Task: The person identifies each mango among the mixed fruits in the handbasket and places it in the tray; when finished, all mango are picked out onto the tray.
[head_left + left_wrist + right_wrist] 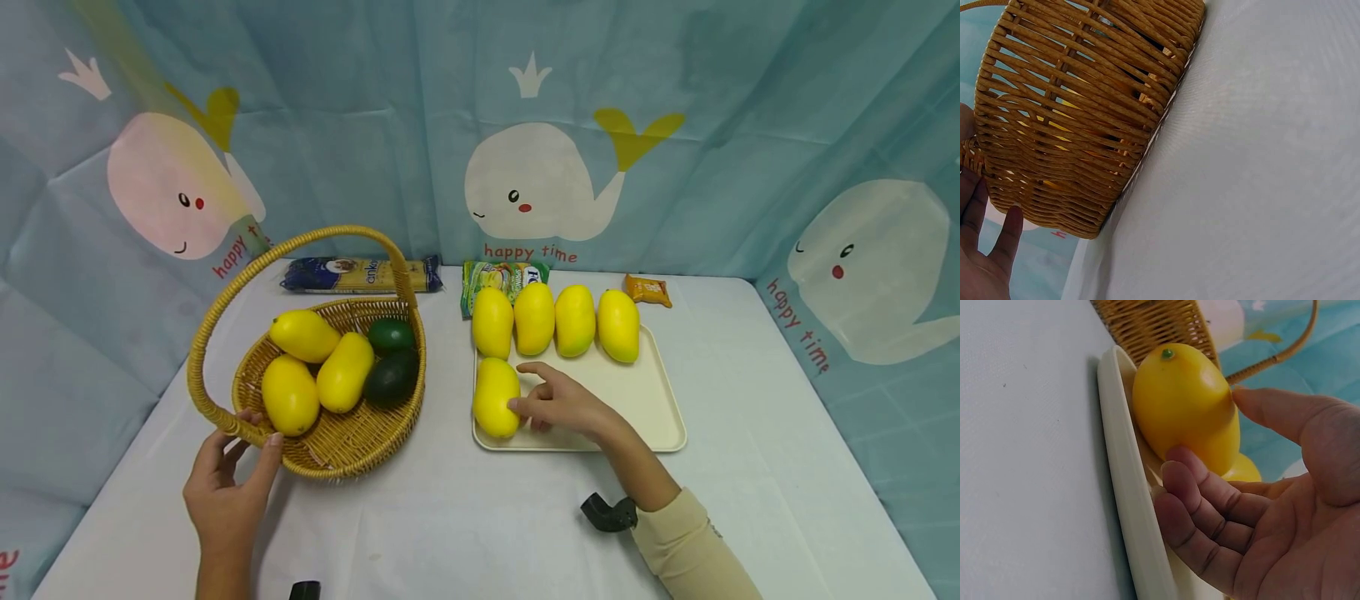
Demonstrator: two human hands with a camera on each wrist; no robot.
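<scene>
Your left hand [231,492] grips the brown wicker basket [333,446], seemingly steadying it; your loose-fingered right hand [562,404] touches an oval yellow mango [495,398] at the cream rectangular tray [641,400]'s near-left corner.

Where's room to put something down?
White table shows between the basket and tray, and right of the tray. The tray's front right is bare; so is the basket's front. It's crowded along the tray's back, with four yellow fruits, at its front left, with another fruit by the right hand, and in the basket's back.
</scene>
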